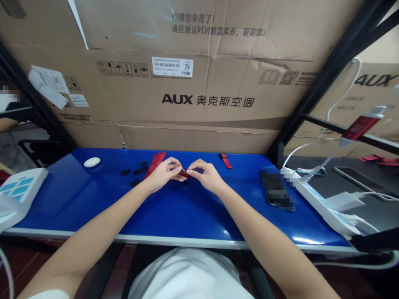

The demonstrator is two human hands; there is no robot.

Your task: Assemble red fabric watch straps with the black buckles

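Note:
Over the middle of the blue table, my left hand [162, 173] and my right hand [208, 176] meet at the fingertips. Both are closed in a pinch on a short red strap [186, 173]. A small dark part shows at the strap by my left fingertips, too small to make out. Behind my left hand lie more red straps [158, 158], partly hidden by it. Several black plastic buckles [125, 172] are scattered to the left of that hand. Beyond my right hand rests a separate red strap [226, 161] with a black buckle at its far end.
A large cardboard box [205, 83] stands upright along the back of the blue table [193, 216]. A white oval object [92, 162] lies at left. Toward the right are a dark blurred item [276, 191], a white power strip [324, 205] with cables, and a black rack post [311, 79].

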